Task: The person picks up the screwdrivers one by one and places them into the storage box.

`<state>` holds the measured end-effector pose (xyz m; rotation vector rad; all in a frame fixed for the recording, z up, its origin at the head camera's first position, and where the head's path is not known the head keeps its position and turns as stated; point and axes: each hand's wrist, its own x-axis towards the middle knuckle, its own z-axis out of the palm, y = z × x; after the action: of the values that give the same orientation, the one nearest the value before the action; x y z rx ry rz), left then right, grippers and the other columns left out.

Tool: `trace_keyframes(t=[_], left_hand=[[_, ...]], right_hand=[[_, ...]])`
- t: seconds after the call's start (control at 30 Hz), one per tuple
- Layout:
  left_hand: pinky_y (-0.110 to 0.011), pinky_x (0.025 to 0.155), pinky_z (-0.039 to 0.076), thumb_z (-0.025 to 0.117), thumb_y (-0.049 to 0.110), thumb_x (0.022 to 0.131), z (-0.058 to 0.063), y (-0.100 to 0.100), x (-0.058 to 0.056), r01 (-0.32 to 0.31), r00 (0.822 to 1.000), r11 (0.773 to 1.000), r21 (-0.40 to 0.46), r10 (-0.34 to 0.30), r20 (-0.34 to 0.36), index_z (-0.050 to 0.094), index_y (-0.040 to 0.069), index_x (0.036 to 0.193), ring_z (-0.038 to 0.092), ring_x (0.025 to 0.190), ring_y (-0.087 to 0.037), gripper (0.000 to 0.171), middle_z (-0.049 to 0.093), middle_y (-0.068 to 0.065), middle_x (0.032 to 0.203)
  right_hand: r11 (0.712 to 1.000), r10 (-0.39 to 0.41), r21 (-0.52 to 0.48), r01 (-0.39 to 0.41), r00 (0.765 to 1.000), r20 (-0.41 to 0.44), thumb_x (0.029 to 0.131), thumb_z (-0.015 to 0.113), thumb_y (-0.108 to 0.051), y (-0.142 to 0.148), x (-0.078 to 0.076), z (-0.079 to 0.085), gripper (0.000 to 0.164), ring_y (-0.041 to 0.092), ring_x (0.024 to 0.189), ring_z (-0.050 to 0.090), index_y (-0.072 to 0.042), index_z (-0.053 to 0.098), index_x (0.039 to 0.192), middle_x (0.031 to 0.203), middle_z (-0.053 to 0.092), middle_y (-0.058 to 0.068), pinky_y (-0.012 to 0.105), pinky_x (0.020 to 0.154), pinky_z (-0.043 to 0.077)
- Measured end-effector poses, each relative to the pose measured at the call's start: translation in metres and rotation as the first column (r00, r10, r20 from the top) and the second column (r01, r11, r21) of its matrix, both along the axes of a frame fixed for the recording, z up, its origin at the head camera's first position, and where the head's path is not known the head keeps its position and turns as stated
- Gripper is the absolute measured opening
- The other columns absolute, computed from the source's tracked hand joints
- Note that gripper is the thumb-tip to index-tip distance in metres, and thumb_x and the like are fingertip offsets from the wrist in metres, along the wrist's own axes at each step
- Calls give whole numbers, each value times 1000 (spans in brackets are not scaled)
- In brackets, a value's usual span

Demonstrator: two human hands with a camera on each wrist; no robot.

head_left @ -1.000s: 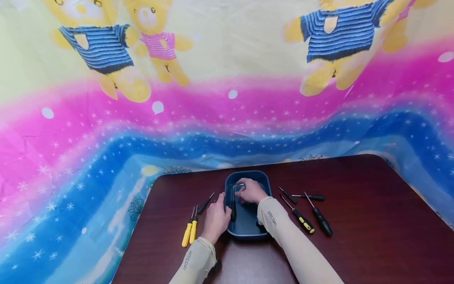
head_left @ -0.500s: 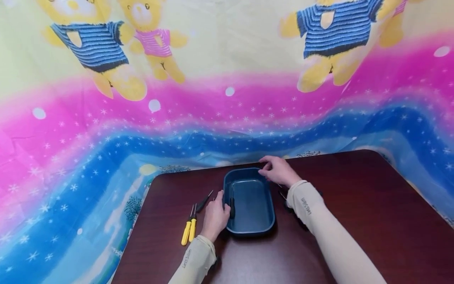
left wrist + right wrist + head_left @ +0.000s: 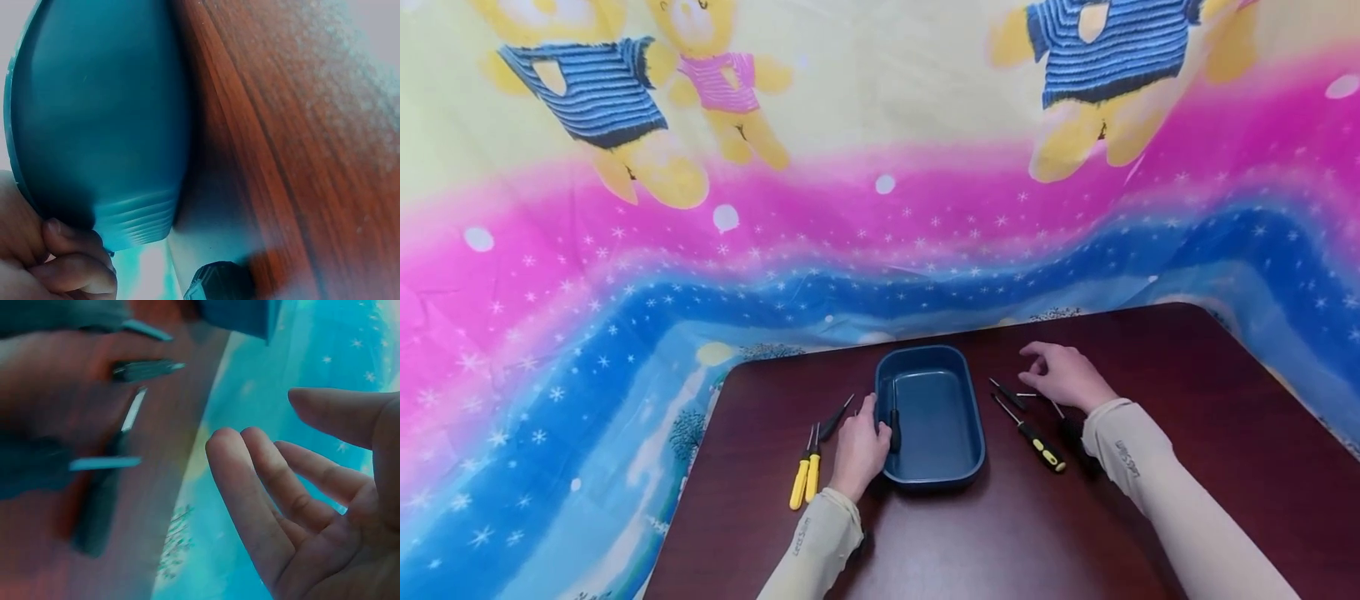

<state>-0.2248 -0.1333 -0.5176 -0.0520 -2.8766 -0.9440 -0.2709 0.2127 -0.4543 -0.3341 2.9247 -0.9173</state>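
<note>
My left hand grips the left rim of a dark blue rectangular tray; in the left wrist view its fingers curl over the edge. Inside the tray, along its left wall, lies a black-handled screwdriver. My right hand hovers above the screwdrivers at the right with nothing in it. In the right wrist view its fingers are spread and the thumb stands apart. Beneath it lies a black screwdriver, partly covered by the hand in the head view, beside a larger black one largely hidden by the sleeve.
A black-and-yellow screwdriver and a small black one lie right of the tray. At the left are two yellow-handled tools and a small black screwdriver. A printed cloth hangs behind the table.
My right hand has left the tray's inside, crossed its right rim and moved right over the screwdrivers. The left hand stays on the left rim, and the screwdriver remains in the tray.
</note>
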Motion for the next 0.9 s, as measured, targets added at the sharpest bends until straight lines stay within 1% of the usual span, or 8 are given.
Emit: trace_keyframes(t=[0.1,0.17,0.27,0.37,0.53,0.7,0.8,0.9], left_hand=[[-46,89,60,61,14,102,1,1,-2,1,1000,1000,10,0,-14,50,4,151,72,85,-25,51,68,-9,84],[-47,89,60,62,14,102,1,0,-3,3,1000,1000,13,-2,-17,50,3,151,71,84,-25,52,67,-9,82],[-44,83,61,61,13,102,1,-1,-3,10,1000,1000,9,-10,-9,49,3,152,68,75,-21,52,63,-6,76],[-40,77,60,60,14,102,-1,-1,-2,13,1000,1000,5,-13,3,48,4,152,62,67,-15,52,58,-1,69],[-34,66,52,60,14,103,-1,-1,-1,14,1000,1000,13,-14,18,47,4,153,54,57,-12,53,55,0,67],[-34,66,53,61,14,102,-1,0,1,2,1000,1000,10,-2,24,48,4,153,53,56,-12,53,54,0,66],[-35,70,55,60,15,103,-1,0,1,-2,1000,1000,8,2,25,48,5,153,53,58,-11,53,54,1,67],[-34,68,54,60,16,103,-1,0,1,-4,1000,1000,9,4,27,47,5,153,53,56,-11,53,54,1,66]], right_hand=[[1000,-8,11,8,1000,-7,97,70,-20,13,8,-6,47,17,74,62,4,59,137,90,71,8,41,71,53],[999,-19,31,20,1000,-14,97,70,-20,20,15,-12,47,15,71,61,5,59,136,86,70,5,38,68,50],[997,-45,65,47,999,-20,96,71,-19,31,26,-21,47,15,68,57,5,60,134,81,66,2,34,63,45],[992,-72,101,71,997,6,95,71,-21,41,37,-30,47,15,67,55,5,61,133,80,64,1,33,60,43],[988,-79,138,72,996,48,93,74,-25,51,50,-42,50,15,68,54,3,61,132,80,63,0,33,59,42],[991,-76,116,64,992,103,91,76,-24,50,56,-52,56,16,68,54,4,57,135,80,62,0,34,60,43],[994,-75,88,65,989,124,91,77,-22,48,56,-56,56,16,68,54,4,57,136,81,61,1,34,61,44],[996,-67,67,58,989,135,90,78,-20,46,54,-57,54,17,68,54,4,58,135,80,60,2,34,62,44]])
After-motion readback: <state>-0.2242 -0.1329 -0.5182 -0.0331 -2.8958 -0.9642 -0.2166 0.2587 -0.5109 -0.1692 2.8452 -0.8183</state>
